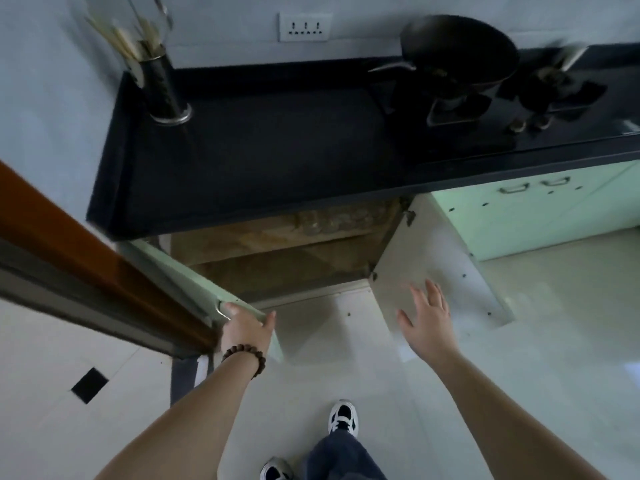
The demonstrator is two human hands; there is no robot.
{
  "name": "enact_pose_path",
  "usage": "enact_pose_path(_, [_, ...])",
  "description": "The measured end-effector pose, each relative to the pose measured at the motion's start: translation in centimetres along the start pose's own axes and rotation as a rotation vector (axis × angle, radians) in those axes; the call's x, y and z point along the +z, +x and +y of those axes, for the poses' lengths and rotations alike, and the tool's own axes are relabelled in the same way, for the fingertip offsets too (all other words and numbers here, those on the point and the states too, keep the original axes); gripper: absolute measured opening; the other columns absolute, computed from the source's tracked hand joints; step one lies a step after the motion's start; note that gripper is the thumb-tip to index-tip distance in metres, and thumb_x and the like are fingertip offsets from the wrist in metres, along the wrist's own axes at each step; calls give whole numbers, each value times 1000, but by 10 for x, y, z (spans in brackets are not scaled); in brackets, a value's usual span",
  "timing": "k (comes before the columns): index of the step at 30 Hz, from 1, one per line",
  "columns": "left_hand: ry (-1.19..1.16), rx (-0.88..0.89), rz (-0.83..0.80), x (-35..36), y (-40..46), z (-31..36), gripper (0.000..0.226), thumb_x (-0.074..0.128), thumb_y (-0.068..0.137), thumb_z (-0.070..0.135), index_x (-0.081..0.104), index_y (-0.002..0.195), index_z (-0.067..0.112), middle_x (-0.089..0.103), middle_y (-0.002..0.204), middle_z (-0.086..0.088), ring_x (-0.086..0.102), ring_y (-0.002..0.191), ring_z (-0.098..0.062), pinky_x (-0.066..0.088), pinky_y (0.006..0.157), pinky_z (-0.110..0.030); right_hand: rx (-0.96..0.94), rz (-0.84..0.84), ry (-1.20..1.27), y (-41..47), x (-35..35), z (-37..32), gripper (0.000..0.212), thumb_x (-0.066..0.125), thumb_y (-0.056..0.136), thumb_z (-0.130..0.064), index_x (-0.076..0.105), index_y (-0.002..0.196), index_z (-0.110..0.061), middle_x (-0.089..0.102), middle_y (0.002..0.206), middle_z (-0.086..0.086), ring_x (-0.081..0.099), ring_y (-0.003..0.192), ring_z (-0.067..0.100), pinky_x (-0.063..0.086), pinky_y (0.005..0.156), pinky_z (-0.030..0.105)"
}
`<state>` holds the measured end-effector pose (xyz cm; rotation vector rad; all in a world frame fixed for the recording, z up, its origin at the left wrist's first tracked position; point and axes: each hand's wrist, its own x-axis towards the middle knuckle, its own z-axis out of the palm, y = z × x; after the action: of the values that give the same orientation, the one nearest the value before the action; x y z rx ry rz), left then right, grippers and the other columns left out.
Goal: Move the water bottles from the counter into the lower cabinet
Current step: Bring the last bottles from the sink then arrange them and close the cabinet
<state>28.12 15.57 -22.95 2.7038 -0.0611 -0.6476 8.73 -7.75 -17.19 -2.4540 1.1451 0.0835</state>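
Two forearms reach out over the pale floor, sneakers [343, 418] below them. Wearing a bead bracelet [244, 355], the left hand [246, 328] curls its fingers round the edge of the left cabinet door [194, 279] by its handle. Fingers spread and holding nothing, the right hand [426, 319] is at the inner face of the right cabinet door [429, 258]. Between the open doors, the lower cabinet [277, 258] shows clear water bottles [332, 221] on its shelf, blurred. Above, the black counter [263, 157] carries a utensil holder [162, 88] and a wok [460, 51].
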Motion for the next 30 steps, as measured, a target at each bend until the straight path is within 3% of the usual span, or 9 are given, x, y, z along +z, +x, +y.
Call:
enact_pose_path(9, [10,-56,60,15,35,58,107,50,86,64,3,145,-12,64,114,-24,65,100,-39,58,79,-46,183,96,8,72,-54,99,68,54,92,-33,20,149,-21,6,159,14,1,147,29,18,117,46])
enact_pose_path(13, [-67,-91,70,14,34,77,106,58,85,58,4,148,-8,33,148,-28,54,118,-45,52,88,-49,222,32,-20,95,-54,123,80,56,91,-35,6,151,-21,2,160,13,1,147,29,16,117,45])
enact_pose_path(16, [-90,-105,62,14,30,82,106,59,86,54,-1,149,-6,16,156,-27,49,124,-46,49,91,-49,267,-88,11,102,-45,133,85,59,90,-33,3,151,-15,10,159,12,14,144,32,23,115,44])
enact_pose_path(19, [-136,-99,35,14,31,80,107,63,85,52,-1,149,-6,21,154,-29,51,121,-47,50,89,-49,270,-95,-10,103,-36,134,81,62,86,-30,14,149,-12,26,153,11,30,135,33,34,108,43])
enact_pose_path(25, [-266,-59,-20,12,33,72,91,68,84,40,12,144,1,57,125,-23,62,106,-40,56,85,-50,223,-80,23,100,-29,108,61,65,83,-24,35,135,-10,43,133,16,43,119,35,41,90,38])
enact_pose_path(30, [-268,-29,-97,5,38,78,88,64,89,34,7,149,4,49,138,-24,54,121,-40,51,92,-47,210,-153,128,97,-17,56,54,65,84,-26,41,128,-5,48,125,15,52,108,33,40,77,30])
